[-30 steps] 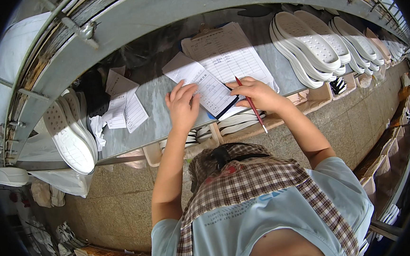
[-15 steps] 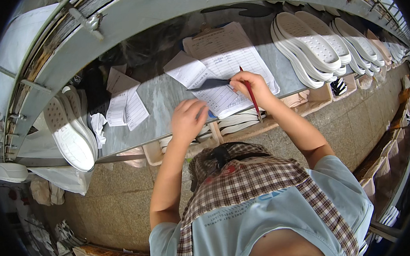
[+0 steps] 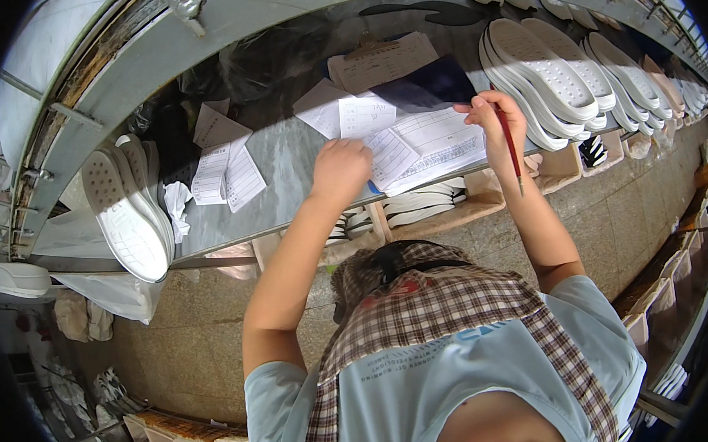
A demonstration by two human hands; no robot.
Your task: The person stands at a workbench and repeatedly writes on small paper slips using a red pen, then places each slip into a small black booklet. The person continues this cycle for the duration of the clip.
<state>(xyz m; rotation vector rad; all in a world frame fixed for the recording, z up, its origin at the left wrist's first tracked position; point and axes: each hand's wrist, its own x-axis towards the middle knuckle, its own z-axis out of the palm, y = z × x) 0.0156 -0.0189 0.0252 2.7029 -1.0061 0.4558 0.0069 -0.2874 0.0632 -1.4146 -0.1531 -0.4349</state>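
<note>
My right hand (image 3: 502, 127) grips a slim red pen (image 3: 511, 148), its tip pointing down toward me. The same hand pinches a corner of a dark blue sheet (image 3: 431, 86), which looks like carbon paper, raised over the papers. My left hand (image 3: 342, 169), fingers curled, holds the edge of small printed slips (image 3: 390, 154); the fingertips are partly hidden. A white slip (image 3: 368, 115) stands up just beyond it. Beneath lie printed form sheets (image 3: 443, 145) on a clipboard (image 3: 368, 46) whose metal clip is at the far end.
White perforated shoe soles (image 3: 540, 68) stand in rows at the right, with more soles (image 3: 123, 212) at the left. Loose slips (image 3: 227, 168) and a crumpled tissue (image 3: 177, 207) lie on the grey tabletop (image 3: 280, 164). Bins of soles (image 3: 423, 204) sit under the table edge.
My right hand has moved right, drawing the dark sheet up and right off the slips. My left hand has shifted slightly right and up, its fingers closing at the slips.
</note>
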